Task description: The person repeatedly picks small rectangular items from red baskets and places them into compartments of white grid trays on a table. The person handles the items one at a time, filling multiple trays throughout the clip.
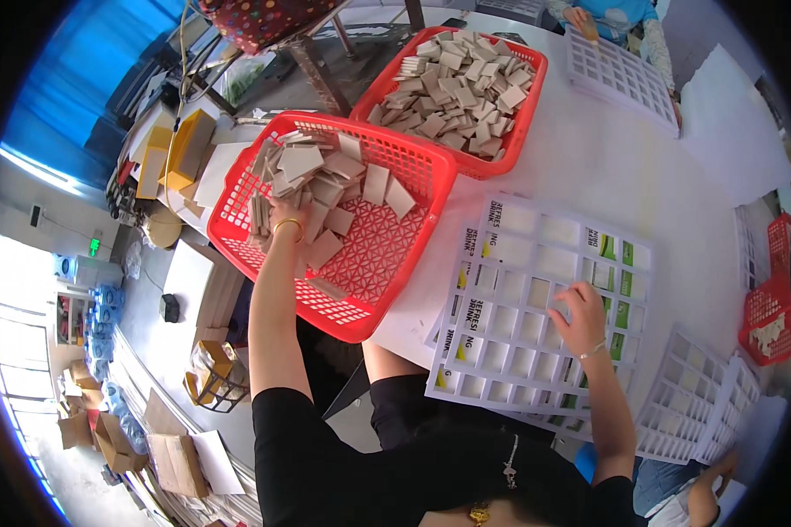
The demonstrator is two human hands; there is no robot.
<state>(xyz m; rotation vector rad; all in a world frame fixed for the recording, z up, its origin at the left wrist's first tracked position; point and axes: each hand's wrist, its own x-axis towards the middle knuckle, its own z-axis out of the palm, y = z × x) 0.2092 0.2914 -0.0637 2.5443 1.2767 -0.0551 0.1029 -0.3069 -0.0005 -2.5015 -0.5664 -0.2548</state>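
Note:
My left hand (287, 213) reaches into a red plastic basket (426, 162) at the left of the table. It touches a heap of flat greyish-beige rectangular pieces (325, 189), and its fingertips are hidden among them. My right hand (580, 321), fingers loosely bent and apart, hovers over a white grid panel (527, 303) with rows of square openings. Nothing shows between its fingers. Some openings look plain white, others show green and dark printing. More panels lie stacked beneath this one.
Behind my basket stands a second red basket (536, 97), heaped with similar pieces. Across the white table (580, 171), another person's hand (580, 19) rests by a grid panel (620, 75). More panels (677, 400) and a small red basket (772, 316) are at the right.

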